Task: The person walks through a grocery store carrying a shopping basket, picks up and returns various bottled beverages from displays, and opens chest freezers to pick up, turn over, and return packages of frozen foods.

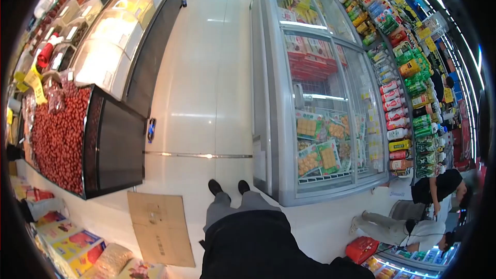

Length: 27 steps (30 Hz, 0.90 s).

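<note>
Neither of my hands shows in the head view. Below me are my dark top [248, 243], grey trousers [253, 201] and dark shoes [215, 187] on the pale tiled floor. Closest on the right stands a glass-topped chest freezer [281, 175] with its sliding lids closed. Through the glass I see red packages [312, 64] and green-and-white food packs [328, 156]. To the left, a dark bin [119, 144] is heaped with small red fruits that look like dried dates [59, 134].
A flattened cardboard sheet [161, 227] lies on the floor at my left. Shelves of bottled drinks [395, 111] line the right side. Two people [439, 186] are at the lower right, near a red basket [361, 249]. Boxes [77, 245] stand lower left. An aisle [199, 72] runs ahead.
</note>
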Each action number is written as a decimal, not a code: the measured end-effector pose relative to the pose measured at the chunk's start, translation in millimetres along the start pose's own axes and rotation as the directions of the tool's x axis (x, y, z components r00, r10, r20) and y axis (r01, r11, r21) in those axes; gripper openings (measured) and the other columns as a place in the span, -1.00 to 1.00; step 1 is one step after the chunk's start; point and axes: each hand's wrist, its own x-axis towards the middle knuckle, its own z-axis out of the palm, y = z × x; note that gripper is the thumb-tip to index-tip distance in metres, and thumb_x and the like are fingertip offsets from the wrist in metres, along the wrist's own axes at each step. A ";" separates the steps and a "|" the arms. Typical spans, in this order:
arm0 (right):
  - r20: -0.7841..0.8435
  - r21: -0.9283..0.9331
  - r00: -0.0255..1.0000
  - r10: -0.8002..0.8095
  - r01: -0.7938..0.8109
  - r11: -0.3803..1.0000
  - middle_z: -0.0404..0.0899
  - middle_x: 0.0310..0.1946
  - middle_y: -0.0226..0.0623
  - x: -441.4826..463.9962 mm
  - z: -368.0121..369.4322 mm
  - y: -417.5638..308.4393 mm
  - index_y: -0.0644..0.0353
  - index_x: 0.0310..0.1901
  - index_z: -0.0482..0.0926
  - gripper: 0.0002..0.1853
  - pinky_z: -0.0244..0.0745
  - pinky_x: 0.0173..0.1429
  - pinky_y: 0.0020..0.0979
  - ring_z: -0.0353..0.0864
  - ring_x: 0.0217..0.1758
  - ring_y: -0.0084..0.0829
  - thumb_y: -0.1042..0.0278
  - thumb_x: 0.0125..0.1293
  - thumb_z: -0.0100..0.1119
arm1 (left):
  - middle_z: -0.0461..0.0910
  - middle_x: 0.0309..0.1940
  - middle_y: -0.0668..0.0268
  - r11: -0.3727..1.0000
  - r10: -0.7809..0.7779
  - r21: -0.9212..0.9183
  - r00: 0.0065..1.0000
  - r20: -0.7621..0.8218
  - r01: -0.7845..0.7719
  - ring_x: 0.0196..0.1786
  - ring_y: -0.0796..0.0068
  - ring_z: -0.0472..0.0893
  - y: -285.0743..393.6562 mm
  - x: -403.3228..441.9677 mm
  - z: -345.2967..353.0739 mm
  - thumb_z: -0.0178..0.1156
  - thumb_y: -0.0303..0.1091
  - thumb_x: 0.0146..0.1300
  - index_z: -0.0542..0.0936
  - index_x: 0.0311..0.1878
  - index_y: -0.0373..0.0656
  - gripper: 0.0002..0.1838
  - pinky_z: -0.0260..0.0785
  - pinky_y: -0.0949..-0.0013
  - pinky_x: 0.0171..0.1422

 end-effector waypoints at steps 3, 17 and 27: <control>-0.016 0.056 1.000 0.000 0.001 0.998 0.58 -0.34 -0.27 3.8 29.7 -22.5 0.23 -0.32 0.59 -0.76 0.45 -0.22 -0.36 0.56 -0.31 -0.35 0.21 0.25 0.09 | 0.58 -0.16 0.08 1.000 -0.002 0.021 1.000 0.014 0.001 -0.13 0.25 0.59 35.4 5.1 1.2 -0.01 -0.13 0.26 0.50 -0.07 -0.22 -0.64 0.42 0.12 -0.08; -0.029 0.270 0.999 0.041 -0.032 0.962 0.57 -0.37 -0.27 37.7 152.4 -155.9 0.23 -0.32 0.58 -0.76 0.44 -0.28 -0.39 0.56 -0.35 -0.38 0.21 0.24 0.08 | 0.55 -0.24 0.07 0.942 0.333 0.038 0.942 0.048 -0.335 -0.24 0.23 0.58 408.7 56.4 40.4 -0.08 -0.11 0.33 0.40 -0.03 -0.28 -0.61 0.45 0.26 -0.14; -0.024 0.322 1.000 0.020 -0.011 0.947 0.57 -0.39 -0.27 59.3 217.1 -303.4 0.23 -0.31 0.57 -0.76 0.43 -0.32 -0.41 0.55 -0.38 -0.40 0.20 0.24 0.08 | 0.58 -0.18 0.11 0.831 0.347 0.359 0.901 0.262 -0.425 -0.19 0.30 0.62 649.5 46.2 189.1 0.01 -0.18 0.27 0.41 -0.02 -0.26 -0.64 0.47 0.33 -0.14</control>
